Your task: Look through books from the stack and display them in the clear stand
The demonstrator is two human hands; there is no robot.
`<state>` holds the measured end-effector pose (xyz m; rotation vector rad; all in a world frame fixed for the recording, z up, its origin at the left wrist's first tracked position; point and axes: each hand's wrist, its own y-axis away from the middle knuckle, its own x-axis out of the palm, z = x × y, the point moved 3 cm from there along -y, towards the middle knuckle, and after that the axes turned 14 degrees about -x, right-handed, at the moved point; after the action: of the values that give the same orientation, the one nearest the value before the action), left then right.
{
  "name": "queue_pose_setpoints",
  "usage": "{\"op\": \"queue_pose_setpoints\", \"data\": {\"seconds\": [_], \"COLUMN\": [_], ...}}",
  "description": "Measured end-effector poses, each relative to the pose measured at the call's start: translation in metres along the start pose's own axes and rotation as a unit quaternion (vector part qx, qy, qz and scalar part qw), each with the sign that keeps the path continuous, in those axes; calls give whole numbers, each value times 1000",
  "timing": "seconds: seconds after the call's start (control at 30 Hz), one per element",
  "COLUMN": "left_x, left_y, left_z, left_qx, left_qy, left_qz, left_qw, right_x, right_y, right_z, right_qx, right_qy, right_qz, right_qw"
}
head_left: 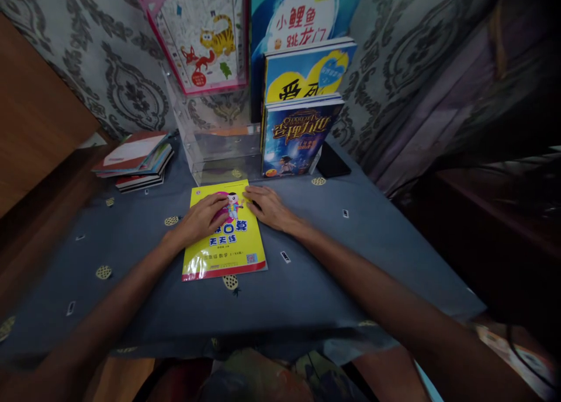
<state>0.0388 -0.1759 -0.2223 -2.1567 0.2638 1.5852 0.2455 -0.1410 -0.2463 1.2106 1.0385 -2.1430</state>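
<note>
A yellow workbook (228,262) with a red strip along its bottom edge lies closed on the blue-grey tablecloth in front of me. My left hand (201,218) rests flat on the left part of its cover, fingers stretched toward the cartoon figure. At the upper right edge of the same workbook, my right hand (269,208) lies palm down with its fingertips touching the cover. Neither hand grips the book.
Behind the workbook stands a clear acrylic rack (219,162) holding a pink-edged book (205,40), a blue-and-yellow book (280,78) and a dark blue book (298,139). A book stack (135,159) sits at left. A flat black object (333,162) lies right of the rack.
</note>
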Motion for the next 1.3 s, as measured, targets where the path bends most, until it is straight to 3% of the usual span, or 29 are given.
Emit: {"op": "queue_pose_setpoints", "data": {"seconds": [0.23,0.43,0.67,0.93,1.3], "left_x": [19,23,18,14,-5], "left_y": [-61,-72,-56,-30,38], "left_z": [-20,-21,-24,-29,-74], "left_qx": [21,11,27,42,114], "left_qy": [-48,-62,-52,23,65], "left_qz": [5,-1,18,49,89], "left_qw": [999,998,998,998,987], "right_x": [0,-3,-3,1,3], "right_y": [0,4,4,1,0], "right_z": [-5,-11,-12,-13,-13], "right_qx": [13,36,31,35,27], "right_qy": [-46,-113,-116,-45,-22], "right_qz": [-41,-84,-71,-34,-23], "right_qw": [998,989,990,998,999]}}
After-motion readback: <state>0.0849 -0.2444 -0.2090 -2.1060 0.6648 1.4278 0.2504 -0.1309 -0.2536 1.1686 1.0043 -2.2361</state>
